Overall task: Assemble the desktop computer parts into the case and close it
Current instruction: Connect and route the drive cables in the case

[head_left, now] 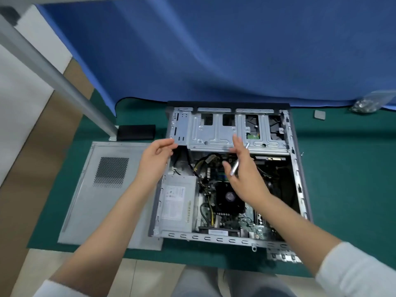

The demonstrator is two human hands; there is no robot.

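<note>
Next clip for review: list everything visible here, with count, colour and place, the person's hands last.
computer case: one, grey, open on the green mat
green mat: one, under the case
side panel: one, grey, flat on the mat left of the case
power supply: one, silver, case's near-left corner
cooler fan: one, black, on the motherboard
blue cloth: one, behind the case
bag of screws: one, clear, far right
left hand: at the case's left edge
right hand: holds a slim silver tool over the case
</note>
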